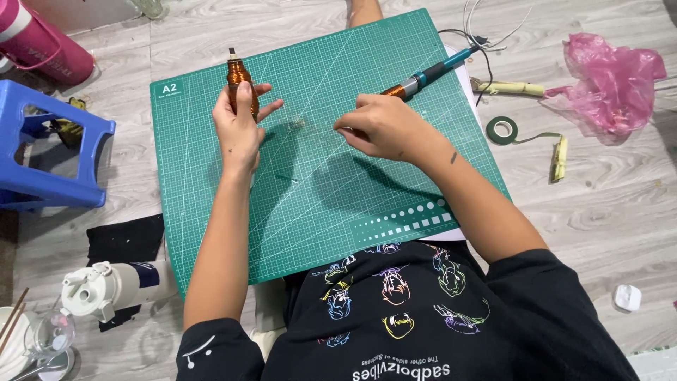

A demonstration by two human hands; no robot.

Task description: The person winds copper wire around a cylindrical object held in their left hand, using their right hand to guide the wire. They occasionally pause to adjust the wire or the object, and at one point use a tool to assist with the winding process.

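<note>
My left hand grips a spool of copper-coloured wire, held upright over the left part of a green cutting mat. My right hand is over the mat's middle with thumb and fingers pinched together; a very thin wire strand seems to run from it toward the spool, but it is too fine to be sure. Just beyond my right hand a teal-handled tool with a copper-wound tip lies slanted on the mat's far right.
A blue plastic stool and a pink bottle stand at the left. A white bottle and a glass sit near left. At the right lie a green tape roll, a pink plastic bag, cables and yellowish stalk pieces.
</note>
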